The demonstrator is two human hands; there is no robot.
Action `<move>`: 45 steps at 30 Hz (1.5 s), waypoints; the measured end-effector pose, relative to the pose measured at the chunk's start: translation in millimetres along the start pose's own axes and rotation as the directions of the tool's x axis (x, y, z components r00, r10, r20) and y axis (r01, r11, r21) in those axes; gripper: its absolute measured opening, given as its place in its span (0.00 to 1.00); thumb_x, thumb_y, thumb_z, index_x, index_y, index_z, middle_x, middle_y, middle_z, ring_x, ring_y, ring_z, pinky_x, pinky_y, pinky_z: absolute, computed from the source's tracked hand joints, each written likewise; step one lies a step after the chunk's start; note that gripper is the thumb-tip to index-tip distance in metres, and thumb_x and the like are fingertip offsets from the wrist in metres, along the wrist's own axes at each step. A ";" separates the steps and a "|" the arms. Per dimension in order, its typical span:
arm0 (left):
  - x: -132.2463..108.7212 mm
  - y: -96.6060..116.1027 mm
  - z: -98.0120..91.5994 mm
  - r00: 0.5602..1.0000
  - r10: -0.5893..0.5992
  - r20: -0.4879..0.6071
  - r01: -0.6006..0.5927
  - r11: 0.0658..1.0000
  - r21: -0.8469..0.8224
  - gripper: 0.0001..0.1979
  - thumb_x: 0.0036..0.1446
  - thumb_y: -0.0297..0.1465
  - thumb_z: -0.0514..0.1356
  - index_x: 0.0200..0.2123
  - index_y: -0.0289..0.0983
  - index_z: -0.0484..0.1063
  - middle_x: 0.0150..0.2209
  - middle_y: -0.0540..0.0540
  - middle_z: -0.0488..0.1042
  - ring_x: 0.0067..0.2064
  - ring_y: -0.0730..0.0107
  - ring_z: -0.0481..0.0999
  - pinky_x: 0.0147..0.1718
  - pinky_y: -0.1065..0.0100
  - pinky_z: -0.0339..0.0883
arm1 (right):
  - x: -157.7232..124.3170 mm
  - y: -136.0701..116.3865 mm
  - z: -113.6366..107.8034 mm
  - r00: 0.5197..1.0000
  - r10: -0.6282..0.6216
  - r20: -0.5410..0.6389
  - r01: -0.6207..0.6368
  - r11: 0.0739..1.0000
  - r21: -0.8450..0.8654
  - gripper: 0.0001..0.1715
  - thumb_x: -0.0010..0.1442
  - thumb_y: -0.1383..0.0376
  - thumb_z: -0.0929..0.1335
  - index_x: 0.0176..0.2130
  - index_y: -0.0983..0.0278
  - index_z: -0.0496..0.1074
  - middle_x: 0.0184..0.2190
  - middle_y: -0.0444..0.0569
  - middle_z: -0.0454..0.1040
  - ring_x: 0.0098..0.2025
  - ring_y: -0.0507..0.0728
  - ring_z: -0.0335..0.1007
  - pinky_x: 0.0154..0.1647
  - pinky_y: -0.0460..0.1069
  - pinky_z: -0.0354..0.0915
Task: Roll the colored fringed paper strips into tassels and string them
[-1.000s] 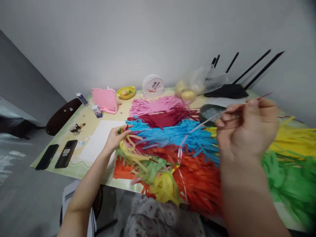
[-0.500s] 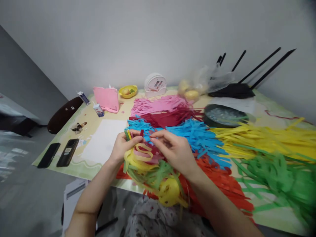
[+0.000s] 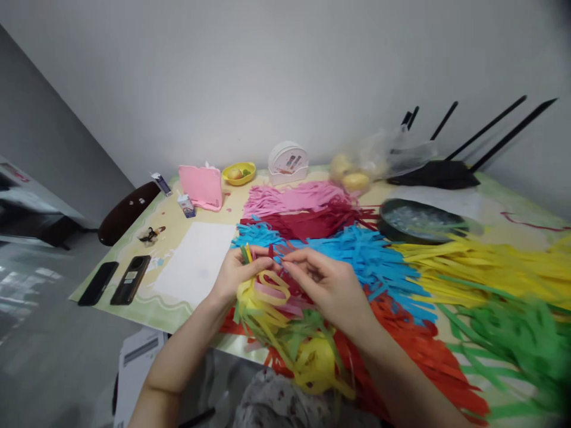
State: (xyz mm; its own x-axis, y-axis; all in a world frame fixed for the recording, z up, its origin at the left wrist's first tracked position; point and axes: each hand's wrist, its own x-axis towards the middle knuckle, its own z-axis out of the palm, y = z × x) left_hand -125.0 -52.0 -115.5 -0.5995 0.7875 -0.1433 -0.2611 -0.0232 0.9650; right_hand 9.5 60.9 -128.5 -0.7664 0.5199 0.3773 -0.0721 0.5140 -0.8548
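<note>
My left hand (image 3: 238,274) is closed around a bundle of paper strips (image 3: 267,309). Yellow, green and pink lengths hang below it in loops, and short green, yellow and dark red ends stick up past the fingers. My right hand (image 3: 328,284) is pinched at the fingertips, close beside the left thumb. A small blue tip shows between the two hands, and the right fingers seem to hold a thin paper strip there, mostly hidden. Under the hands lie fringed blue strips (image 3: 366,252), dark red strips (image 3: 298,224) and red strips (image 3: 414,348).
Pink strips (image 3: 298,197), yellow strips (image 3: 495,261) and green strips (image 3: 521,333) cover more of the table. A dark bowl (image 3: 419,238) holds clear pieces. A white sheet (image 3: 196,258), two phones (image 3: 130,280), a pink tablet case (image 3: 201,185) and a black router (image 3: 437,173) lie around.
The camera view has shifted, so the scene sits slightly lower and further right. Both hands stay together at the bundle, and a blue tip now shows between the fingertips.
</note>
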 end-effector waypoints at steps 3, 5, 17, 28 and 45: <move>-1.4 1.0 0.7 1.000 0.002 -0.021 -0.002 1.000 0.012 0.21 0.32 0.40 0.76 0.27 0.32 0.76 0.23 0.47 0.79 0.23 0.70 0.77 0.26 0.72 0.70 | 0.5 -1.7 -1.9 1.000 0.014 0.007 -0.014 1.000 0.009 0.12 0.63 0.59 0.67 0.35 0.63 0.75 0.22 0.42 0.72 0.22 0.51 0.65 0.25 0.46 0.58; -2.1 1.6 0.4 0.999 0.011 -0.046 -0.010 1.000 0.025 0.21 0.32 0.40 0.76 0.28 0.33 0.77 0.23 0.47 0.80 0.24 0.70 0.77 0.26 0.71 0.70 | -0.2 -2.4 -2.8 1.000 0.027 0.005 -0.027 0.999 0.026 0.12 0.63 0.59 0.66 0.35 0.63 0.75 0.22 0.43 0.72 0.22 0.51 0.64 0.24 0.46 0.58; -1.1 -4.4 -3.0 0.998 0.068 0.012 -0.069 0.983 0.170 0.18 0.40 0.40 0.74 0.31 0.34 0.80 0.25 0.46 0.80 0.25 0.67 0.76 0.28 0.68 0.69 | -0.7 -5.5 -4.0 0.996 0.080 0.033 -0.080 0.997 0.007 0.12 0.63 0.57 0.66 0.35 0.63 0.74 0.20 0.41 0.68 0.22 0.51 0.61 0.25 0.47 0.56; 0.2 -21.4 -5.9 0.920 0.316 0.232 -0.388 0.648 0.655 0.10 0.56 0.38 0.65 0.30 0.37 0.80 0.31 0.48 0.81 0.33 0.66 0.77 0.35 0.69 0.67 | 8.8 4.2 -7.9 0.971 0.143 0.194 -0.131 0.989 -0.074 0.11 0.61 0.58 0.65 0.36 0.63 0.71 0.23 0.44 0.71 0.24 0.54 0.67 0.26 0.48 0.58; 24.7 15.8 -52.2 0.870 0.488 0.070 -0.442 0.708 0.552 0.16 0.59 0.42 0.60 0.41 0.37 0.80 0.34 0.45 0.79 0.39 0.63 0.76 0.43 0.67 0.65 | 23.2 -6.8 -67.1 0.802 0.153 -0.578 0.211 0.832 0.513 0.12 0.59 0.60 0.72 0.36 0.55 0.64 0.22 0.39 0.56 0.21 0.51 0.47 0.18 0.47 0.47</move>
State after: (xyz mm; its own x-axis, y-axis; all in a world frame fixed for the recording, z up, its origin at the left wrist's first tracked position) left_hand -183.4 -65.1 -115.3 -0.5959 0.7168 0.3621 0.4974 -0.0245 0.8672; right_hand 35.0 115.3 -90.0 -0.2569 0.8896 0.3776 -0.5490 0.1872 -0.8146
